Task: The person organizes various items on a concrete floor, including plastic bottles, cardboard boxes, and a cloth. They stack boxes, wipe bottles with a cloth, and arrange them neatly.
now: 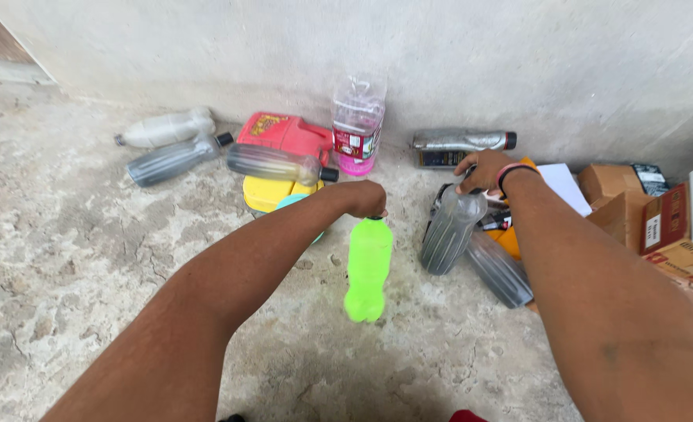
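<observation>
My left hand (362, 198) grips the neck of a bright green plastic bottle (367, 270) and holds it hanging above the concrete floor. My right hand (484, 172) is closed on the cap end of a grey, dusty plastic bottle (449, 231), lifted at an angle. A second grey bottle (499, 270) lies on the floor just right of it, partly under my right forearm.
Against the wall lie more grey bottles (170, 159), a red jug (284, 133), a yellow container (268, 194), an upright clear bottle with pink liquid (356, 125) and a silver bottle (460, 141). Cardboard boxes (635, 203) are piled at the right.
</observation>
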